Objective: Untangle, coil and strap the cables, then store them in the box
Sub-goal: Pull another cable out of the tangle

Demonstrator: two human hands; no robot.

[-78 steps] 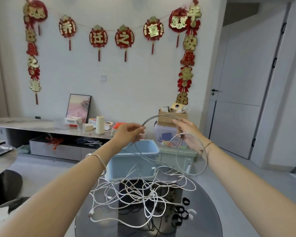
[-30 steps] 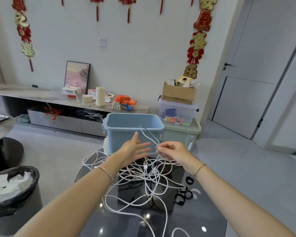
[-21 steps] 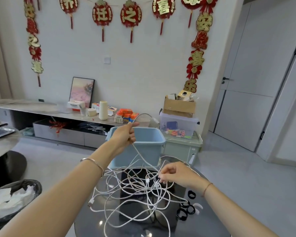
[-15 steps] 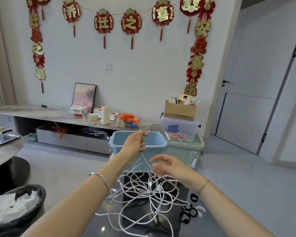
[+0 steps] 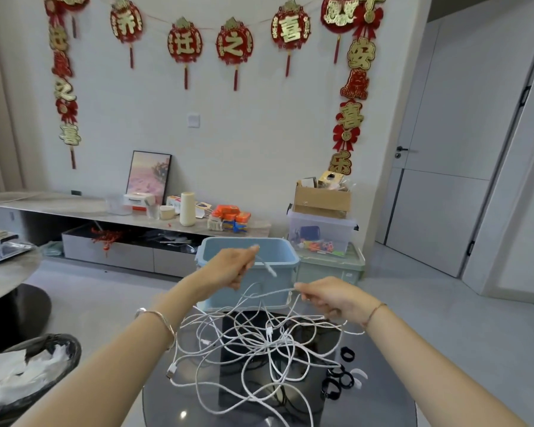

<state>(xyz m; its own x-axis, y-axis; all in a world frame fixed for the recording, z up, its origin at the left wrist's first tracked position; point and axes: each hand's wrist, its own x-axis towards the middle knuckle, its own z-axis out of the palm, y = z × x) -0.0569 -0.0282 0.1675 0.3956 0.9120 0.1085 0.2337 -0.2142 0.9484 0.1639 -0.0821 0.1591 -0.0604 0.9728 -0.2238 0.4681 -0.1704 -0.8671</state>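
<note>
- A black-lined waste bin [image 5: 28, 377] with crumpled white paper in it is sitting on the floor at the far left.
- The left hand [image 5: 228, 268] is being held up in front of the blue box, its fingers curled round a white cable near its end; the plug end [image 5: 267, 267] is sticking out past the fingertips and pointing down to the right.
- The blue box [image 5: 285, 266] is standing open just behind the round table, with both hands in front of it.
- The white cables [image 5: 259, 339] are lying in a loose tangle on the table, below and between the two hands, with strands rising to each hand.
- The right hand [image 5: 330, 298] is pinching a strand [image 5: 269, 293] between thumb and fingertips, the other fingers curled in; the strand is running leftward from the pinch.
- Black strap loops [image 5: 346, 355] are lying on the table just right of the tangle.
- The dark glass table [image 5: 383, 402] is carrying all of this.
</note>
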